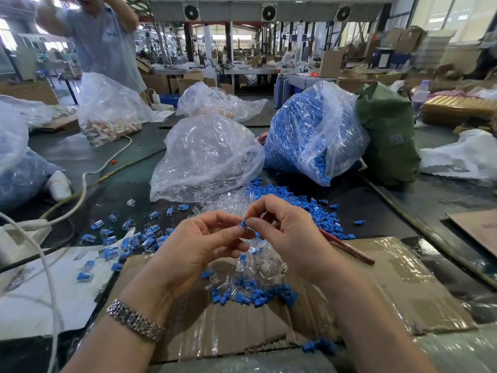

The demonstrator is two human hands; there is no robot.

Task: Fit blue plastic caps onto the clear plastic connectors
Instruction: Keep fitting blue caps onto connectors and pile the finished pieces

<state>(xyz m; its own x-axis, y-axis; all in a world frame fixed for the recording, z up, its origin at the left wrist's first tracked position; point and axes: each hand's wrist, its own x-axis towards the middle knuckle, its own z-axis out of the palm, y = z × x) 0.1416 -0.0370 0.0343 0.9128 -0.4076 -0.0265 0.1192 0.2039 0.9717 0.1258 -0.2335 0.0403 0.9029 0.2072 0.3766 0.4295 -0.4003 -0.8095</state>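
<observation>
While both hands pinch one blue cap [244, 224] together, left hand [196, 246] and right hand [289, 235] hover over crowded cardboard [390, 286].

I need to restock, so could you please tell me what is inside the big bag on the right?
The clear bag is packed with blue caps, some spilling from its mouth onto the table. What lies deeper inside or beneath the bag is covered.

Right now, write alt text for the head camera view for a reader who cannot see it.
Two bare hands, left hand and right hand, pinch a blue cap together above a taped cardboard sheet strewn with blue caps and clear connectors. Behind stand a bag of clear connectors and a bag of blue caps.
</observation>
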